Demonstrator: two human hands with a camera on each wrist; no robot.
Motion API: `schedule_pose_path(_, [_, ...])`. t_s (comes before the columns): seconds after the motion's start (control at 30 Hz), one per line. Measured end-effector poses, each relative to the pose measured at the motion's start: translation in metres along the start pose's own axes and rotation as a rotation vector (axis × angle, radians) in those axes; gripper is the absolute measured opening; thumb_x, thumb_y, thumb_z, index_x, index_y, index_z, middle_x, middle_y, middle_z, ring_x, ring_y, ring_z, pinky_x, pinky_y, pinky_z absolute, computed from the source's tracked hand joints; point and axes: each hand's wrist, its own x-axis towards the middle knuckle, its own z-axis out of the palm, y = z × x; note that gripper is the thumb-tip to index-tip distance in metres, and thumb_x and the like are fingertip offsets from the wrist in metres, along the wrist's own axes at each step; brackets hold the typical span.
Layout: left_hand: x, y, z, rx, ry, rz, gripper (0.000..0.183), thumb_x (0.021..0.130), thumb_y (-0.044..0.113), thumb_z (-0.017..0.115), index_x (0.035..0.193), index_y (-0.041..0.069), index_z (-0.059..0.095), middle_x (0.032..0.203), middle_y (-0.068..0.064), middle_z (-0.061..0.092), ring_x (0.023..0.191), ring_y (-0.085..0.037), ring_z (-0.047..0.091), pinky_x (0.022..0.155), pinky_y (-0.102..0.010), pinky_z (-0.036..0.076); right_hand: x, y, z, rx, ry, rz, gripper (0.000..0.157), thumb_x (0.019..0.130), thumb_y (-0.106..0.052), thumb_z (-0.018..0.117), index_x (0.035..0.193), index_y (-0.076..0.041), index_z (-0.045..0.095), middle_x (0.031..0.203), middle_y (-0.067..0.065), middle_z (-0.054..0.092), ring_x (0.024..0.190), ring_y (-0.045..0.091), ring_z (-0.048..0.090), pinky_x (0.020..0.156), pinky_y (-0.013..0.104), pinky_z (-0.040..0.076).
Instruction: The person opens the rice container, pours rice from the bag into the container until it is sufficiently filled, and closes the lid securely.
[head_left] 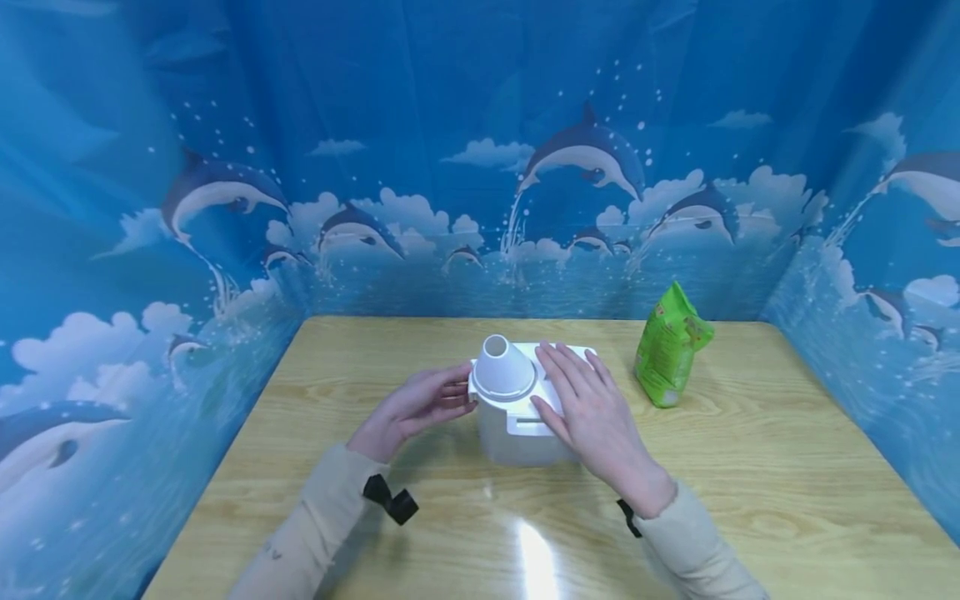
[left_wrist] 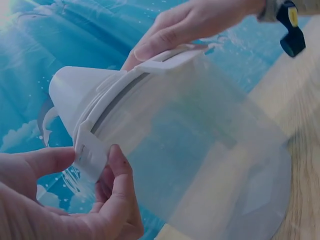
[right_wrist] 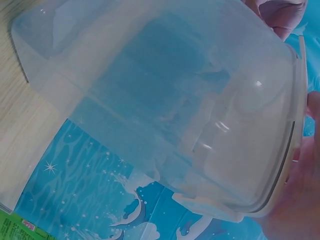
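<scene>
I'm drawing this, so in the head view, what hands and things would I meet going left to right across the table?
Bare left hand, hollow-tipped white plastic cone, bare right hand, crinkly bright-green printed packet.

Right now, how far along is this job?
Done: the white lid sits on the see-through container. In hand: the left hand pinches a side latch, while the right hand rests on the lid; opening or fastening, I can't tell. Possibly left: the green bag, standing apart, untouched.
</scene>
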Motion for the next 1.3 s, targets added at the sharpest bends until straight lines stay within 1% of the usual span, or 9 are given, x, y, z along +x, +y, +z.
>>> schedule_pose_path(0.13, [0.002,-0.001,-0.001,-0.067,-0.037,-0.014,0.017,0.107,0.016,0.048,0.112,0.004,0.060,0.109,-0.010,0.058,0.100,-0.017,0.061,0.089,-0.025,0.056,0.000,0.000,0.000,0.005,0.005,-0.001,0.070,0.109,-0.054,0.024,0.148,-0.001,0.049,0.147,0.017,0.054,0.136,0.035,0.050,0.117,0.056,0.033])
schedule_pose_path(0.33, [0.004,-0.002,-0.001,-0.121,-0.075,-0.007,0.024,0.109,0.014,0.042,0.100,0.010,0.064,0.103,-0.007,0.058,0.093,-0.014,0.059,0.082,-0.021,0.055,0.000,0.000,-0.001,0.008,0.002,0.001,0.070,0.109,-0.054,0.024,0.147,-0.001,0.049,0.147,0.018,0.054,0.136,0.035,0.050,0.117,0.056,0.033])
schedule_pose_path(0.4, [0.004,-0.002,-0.001,-0.136,-0.075,0.011,0.028,0.108,0.012,0.040,0.094,0.011,0.065,0.097,-0.003,0.058,0.087,-0.010,0.058,0.076,-0.017,0.052,0.000,0.000,-0.001,0.009,-0.001,0.001,0.070,0.109,-0.054,0.024,0.148,-0.001,0.049,0.147,0.018,0.054,0.136,0.035,0.050,0.117,0.056,0.033])
schedule_pose_path(0.53, [0.004,0.000,0.001,-0.089,-0.048,0.077,0.033,0.106,0.007,0.042,0.085,0.012,0.067,0.087,0.002,0.059,0.077,-0.005,0.056,0.068,-0.014,0.047,0.001,0.000,-0.001,0.009,-0.002,-0.001,0.070,0.109,-0.055,0.024,0.148,-0.002,0.049,0.147,0.018,0.054,0.136,0.035,0.050,0.117,0.056,0.033])
schedule_pose_path(0.7, [0.001,0.001,0.001,0.070,-0.011,0.117,0.026,0.106,0.012,0.047,0.093,0.011,0.068,0.090,0.003,0.060,0.085,-0.008,0.055,0.077,-0.019,0.047,0.000,0.000,-0.001,0.009,0.002,0.000,0.070,0.109,-0.054,0.024,0.148,-0.001,0.049,0.147,0.018,0.054,0.136,0.035,0.050,0.117,0.057,0.033])
schedule_pose_path(0.77, [0.000,0.001,0.000,0.139,0.012,0.137,0.023,0.107,0.014,0.047,0.104,0.004,0.067,0.093,0.002,0.061,0.089,-0.009,0.055,0.080,-0.022,0.047,0.000,0.000,0.000,0.008,0.005,-0.002,0.070,0.109,-0.054,0.024,0.147,-0.001,0.049,0.147,0.018,0.054,0.135,0.036,0.050,0.117,0.057,0.033])
schedule_pose_path(0.9, [-0.004,0.003,0.001,0.315,0.094,0.188,0.035,0.107,0.019,0.047,0.125,-0.008,0.059,0.104,-0.004,0.063,0.097,-0.014,0.059,0.087,-0.027,0.051,0.000,0.000,0.001,0.005,0.017,-0.006,0.070,0.109,-0.054,0.024,0.147,0.000,0.050,0.146,0.019,0.055,0.135,0.036,0.051,0.116,0.057,0.034])
schedule_pose_path(1.1, [-0.009,0.006,0.010,0.573,0.216,0.338,0.043,0.109,0.029,0.048,0.135,-0.004,0.056,0.130,-0.020,0.062,0.122,-0.031,0.058,0.102,-0.047,0.051,-0.001,0.000,0.002,0.002,0.032,-0.013,0.070,0.109,-0.054,0.025,0.146,0.000,0.051,0.145,0.019,0.056,0.134,0.036,0.052,0.115,0.058,0.035])
schedule_pose_path(1.3, [-0.018,0.007,0.022,0.870,0.330,0.537,0.047,0.108,0.035,0.049,0.140,0.002,0.056,0.139,-0.017,0.060,0.130,-0.034,0.054,0.105,-0.053,0.048,-0.001,-0.001,0.003,0.007,0.033,-0.012,0.069,0.109,-0.053,0.025,0.146,0.000,0.050,0.145,0.018,0.056,0.134,0.036,0.051,0.115,0.058,0.035])
